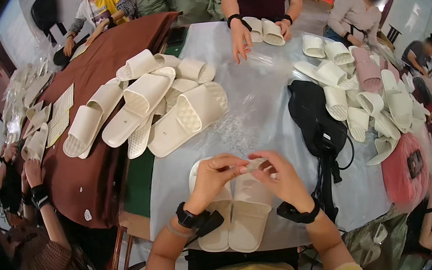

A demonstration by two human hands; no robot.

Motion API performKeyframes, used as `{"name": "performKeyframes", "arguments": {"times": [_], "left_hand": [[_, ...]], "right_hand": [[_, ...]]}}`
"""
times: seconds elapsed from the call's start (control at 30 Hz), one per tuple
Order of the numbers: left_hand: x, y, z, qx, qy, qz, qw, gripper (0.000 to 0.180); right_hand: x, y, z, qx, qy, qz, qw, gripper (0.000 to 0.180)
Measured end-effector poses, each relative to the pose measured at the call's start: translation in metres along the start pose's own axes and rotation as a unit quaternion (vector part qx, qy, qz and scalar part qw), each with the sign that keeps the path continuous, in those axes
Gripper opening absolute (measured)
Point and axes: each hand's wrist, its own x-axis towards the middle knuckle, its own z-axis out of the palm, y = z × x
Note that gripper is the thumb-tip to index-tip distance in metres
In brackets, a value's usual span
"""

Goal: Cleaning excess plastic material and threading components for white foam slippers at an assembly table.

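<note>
Busy workroom, several people seated round a table (255, 104) under clear plastic sheeting, brown cloth (97, 170) on the neighbouring table to my left. Right under my hands: a pair of cream slide slippers (236, 215) lying side by side, soles down, toes towards me, at the near table edge. My left hand (216, 180) and right hand (282, 178) meet just above their far ends, fingertips of both pinched shut on a small pale thing (249, 166) between them; too small to say what it is, maybe thin film or a tag. Neither hand grips the slippers themselves; palms hover just over the straps.

Handling, my guess: the slippers look like moulded foam, so light, springy, matte, not slippery, not fragile. Best hold is across the strap arch or pinching both together at the sides. The pinched bit looks flimsy, needs fingertips only.

Beyond my grip: loose heap of the same slippers (153, 99); to its right a black bag (315, 118) with cable, further right another pile (371, 96). Opposite, another person's hands (262, 28) hold a pair.
</note>
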Motion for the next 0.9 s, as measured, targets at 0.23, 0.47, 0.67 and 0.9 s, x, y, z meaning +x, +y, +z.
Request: {"name": "performKeyframes", "arguments": {"times": [0.23,0.47,0.67,0.9], "left_hand": [[0.003,-0.009,0.011,-0.111,0.072,0.007,0.991,0.023],[0.006,-0.008,0.004,-0.22,0.212,-0.04,0.951,0.037],[0.005,-0.024,0.004,0.16,0.033,-0.033,0.986,0.02],[0.0,-0.023,0.005,0.304,-0.004,-0.007,0.953,0.019]], "right_hand": [[-0.005,0.02,0.025,0.215,-0.019,0.07,0.974,0.021],[0.001,0.01,0.013,0.293,0.036,0.129,0.947,0.017],[-0.001,0.009,0.02,0.258,0.057,0.054,0.963,0.013],[-0.005,0.011,0.028,0.216,0.091,0.002,0.972,0.012]]}}
